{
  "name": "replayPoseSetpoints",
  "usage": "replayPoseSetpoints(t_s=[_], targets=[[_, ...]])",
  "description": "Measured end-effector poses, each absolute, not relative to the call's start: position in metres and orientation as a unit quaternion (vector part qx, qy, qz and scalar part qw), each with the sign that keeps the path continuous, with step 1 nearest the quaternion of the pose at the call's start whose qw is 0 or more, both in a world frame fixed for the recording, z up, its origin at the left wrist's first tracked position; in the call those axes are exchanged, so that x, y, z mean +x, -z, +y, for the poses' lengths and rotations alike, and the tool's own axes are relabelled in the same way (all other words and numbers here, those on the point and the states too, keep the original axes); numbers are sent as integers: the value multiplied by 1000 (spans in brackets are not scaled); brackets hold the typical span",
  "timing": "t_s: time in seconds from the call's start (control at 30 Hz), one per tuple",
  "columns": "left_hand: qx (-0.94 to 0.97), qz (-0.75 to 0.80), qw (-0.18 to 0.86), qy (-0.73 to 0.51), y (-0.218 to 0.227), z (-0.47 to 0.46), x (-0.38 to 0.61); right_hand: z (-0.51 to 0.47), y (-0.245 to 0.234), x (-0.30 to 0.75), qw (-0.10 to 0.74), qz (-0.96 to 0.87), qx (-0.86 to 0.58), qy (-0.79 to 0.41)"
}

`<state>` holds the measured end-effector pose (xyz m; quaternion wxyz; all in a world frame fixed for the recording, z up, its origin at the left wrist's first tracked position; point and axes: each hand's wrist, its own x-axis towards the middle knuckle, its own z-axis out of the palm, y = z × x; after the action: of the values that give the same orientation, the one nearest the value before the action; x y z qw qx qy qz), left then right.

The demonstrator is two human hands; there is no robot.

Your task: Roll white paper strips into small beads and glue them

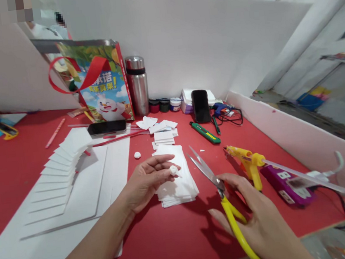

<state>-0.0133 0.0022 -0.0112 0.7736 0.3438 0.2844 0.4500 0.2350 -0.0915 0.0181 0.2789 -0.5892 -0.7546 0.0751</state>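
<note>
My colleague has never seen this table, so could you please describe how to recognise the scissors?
On the red table, find the big stack of white pieces. Just right of it, the right hand holds the scissors. Their handles are yellow like the glue gun, but two pointed metal blades set them apart.

Yellow-handled scissors [228, 210], red tabletop [163, 238]

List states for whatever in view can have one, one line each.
Left hand, pinching white piece
Right hand, holding scissors
Scissors, blades parted
Papers, loosely stacked
Flask, upright, lid on
Bag, upright
Phone by bag, lying down, screen dark
Phone by cutter, propped up, screen dark
Cutter, lying down, blade state unclear
Glue gun, glue stick loaded
</note>
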Motion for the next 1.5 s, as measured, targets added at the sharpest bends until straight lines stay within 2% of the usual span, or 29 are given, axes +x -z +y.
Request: replayPoseSetpoints(t_s=[0.43,1.23,1.5], targets=[[364,278,782,-422,10,-1,-11,-90,-16,228,207,-817,-539,-4],[408,290,768,-399,13,0,-12,-88,-12,229,204,-809,-550,-45],[413,286,770,-394,11,1,-11,-90,-9,228,233,-805,-544,-49]])
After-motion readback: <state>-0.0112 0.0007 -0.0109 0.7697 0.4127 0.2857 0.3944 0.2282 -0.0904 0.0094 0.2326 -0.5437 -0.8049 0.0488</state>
